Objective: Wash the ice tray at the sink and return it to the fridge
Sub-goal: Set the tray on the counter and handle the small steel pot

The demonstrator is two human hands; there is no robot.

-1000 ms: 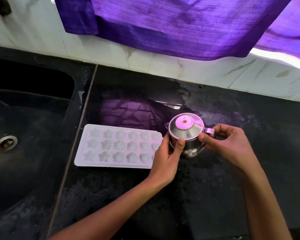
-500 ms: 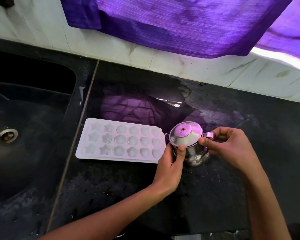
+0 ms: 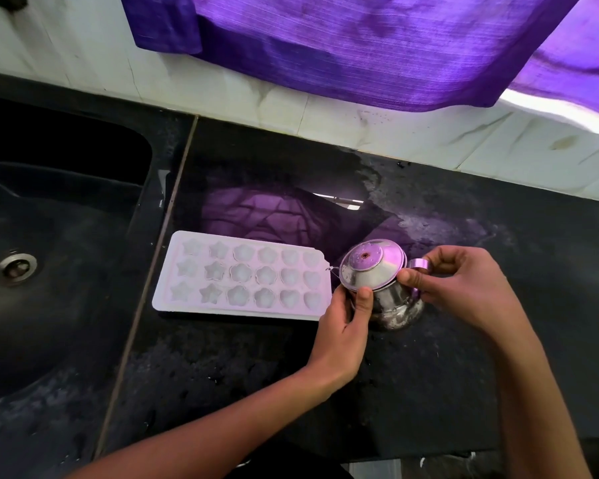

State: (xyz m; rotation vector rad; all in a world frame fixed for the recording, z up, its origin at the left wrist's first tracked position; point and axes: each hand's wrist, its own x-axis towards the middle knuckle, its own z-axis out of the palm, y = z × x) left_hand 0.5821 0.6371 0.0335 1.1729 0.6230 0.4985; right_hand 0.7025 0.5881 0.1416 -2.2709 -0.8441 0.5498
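A white ice tray (image 3: 222,299) with star, flower and heart moulds lies flat on the black counter (image 3: 325,392), just right of the sink (image 3: 49,271). Right of the tray stands a small steel pot with a domed lid (image 3: 370,264). My left hand (image 3: 343,333) grips the pot's near side, thumb on the lid's rim. My right hand (image 3: 457,288) pinches the lid's edge beside the pot's ring handle (image 3: 418,264). Neither hand touches the tray.
The dark sink basin has a metal drain (image 3: 17,267) at the left. A purple curtain (image 3: 360,46) hangs over the white tiled wall (image 3: 325,112) behind the counter. The counter's front edge runs along the bottom right.
Both hands have stayed on the steel pot and its lid. The lid looks tilted a little more toward the tray. The view has shifted slightly; the tray has not moved.
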